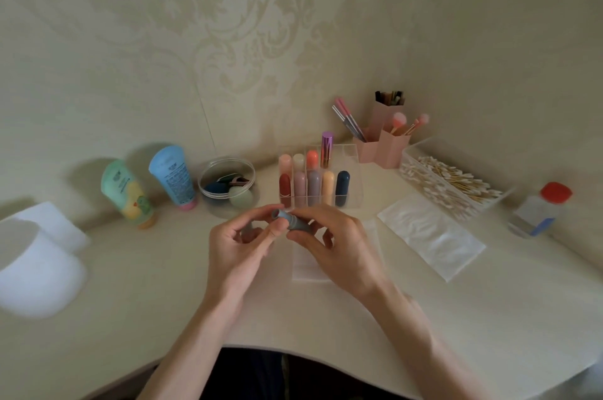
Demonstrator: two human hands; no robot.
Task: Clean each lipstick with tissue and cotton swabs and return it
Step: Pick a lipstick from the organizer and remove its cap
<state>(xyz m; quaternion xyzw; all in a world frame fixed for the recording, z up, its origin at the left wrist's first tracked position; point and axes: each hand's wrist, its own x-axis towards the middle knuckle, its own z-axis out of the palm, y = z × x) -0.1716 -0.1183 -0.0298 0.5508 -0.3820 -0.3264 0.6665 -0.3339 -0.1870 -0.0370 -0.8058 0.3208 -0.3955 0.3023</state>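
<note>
Lipstick [291, 222], grey-blue: hangs above the table [163, 301] just in front of the clear organizer [354, 171], open end pointing left. Sits pinched between thumb and curled fingers of the right hand [332, 246]. Small grey piece [248, 230] tucked in the curled fingers of the left hand [238, 246], thumb tip against the tube's mouth. Flat tissue [306, 269] underneath.

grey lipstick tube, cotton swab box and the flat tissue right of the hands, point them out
grey lipstick tube [288, 220]: head view, on its exposed barrel
cotton swab box [419, 147]: head view, on its bare far-left wall
flat tissue [430, 233]: head view, on its middle
</note>
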